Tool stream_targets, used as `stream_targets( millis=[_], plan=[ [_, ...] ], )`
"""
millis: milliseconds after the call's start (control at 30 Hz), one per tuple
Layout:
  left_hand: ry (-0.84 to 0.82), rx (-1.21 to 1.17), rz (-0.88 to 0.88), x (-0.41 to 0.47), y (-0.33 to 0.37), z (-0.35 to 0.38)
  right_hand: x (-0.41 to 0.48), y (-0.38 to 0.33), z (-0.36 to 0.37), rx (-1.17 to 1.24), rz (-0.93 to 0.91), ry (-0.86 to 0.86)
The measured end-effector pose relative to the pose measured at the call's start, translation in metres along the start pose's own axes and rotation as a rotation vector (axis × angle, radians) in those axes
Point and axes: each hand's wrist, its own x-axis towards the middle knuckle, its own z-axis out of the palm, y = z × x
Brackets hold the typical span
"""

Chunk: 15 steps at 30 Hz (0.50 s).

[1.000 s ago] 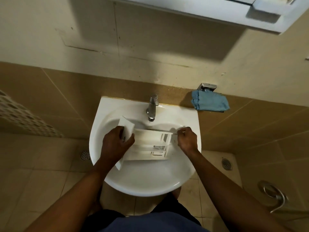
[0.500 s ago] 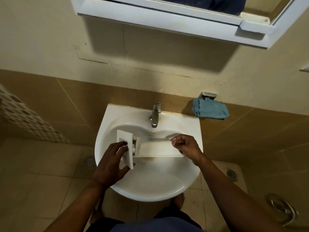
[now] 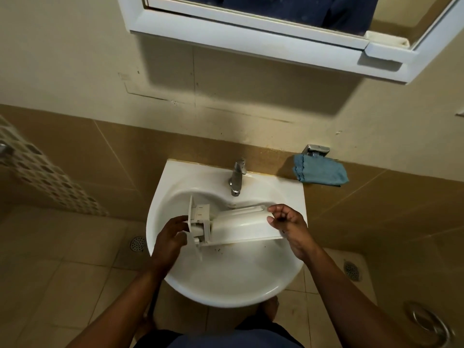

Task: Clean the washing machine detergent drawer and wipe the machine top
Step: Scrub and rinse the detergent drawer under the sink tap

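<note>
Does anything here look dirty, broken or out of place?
Dark specks lie scattered in the white sink just below the detergent drawer, and a brownish stain runs along the drawer's lower edge. Nothing looks broken.

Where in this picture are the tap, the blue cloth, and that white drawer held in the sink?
tap [image 3: 237, 177]: head view, middle of its metal body.
blue cloth [image 3: 322, 173]: head view, centre of the folded cloth.
detergent drawer [image 3: 241, 224]: head view, its curved white side.

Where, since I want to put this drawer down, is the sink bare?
Bare: the basin floor between the drawer and the near rim of the sink; the ledge between tap and blue cloth. Crowded: under the tap, where left hand and right hand hold the drawer.
</note>
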Motion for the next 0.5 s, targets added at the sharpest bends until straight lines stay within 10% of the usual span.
stream_targets(
  millis=[167, 500],
  plan=[
    [0.014, -0.335, -0.494, 0.008, 0.038, 0.006, 0.003, 0.008, -0.005, 0.052, 0.062, -0.028],
    [-0.111, -0.163, -0.631, 0.032, 0.067, 0.004, 0.023, -0.009, -0.009, 0.105, 0.193, -0.078]
  ],
)
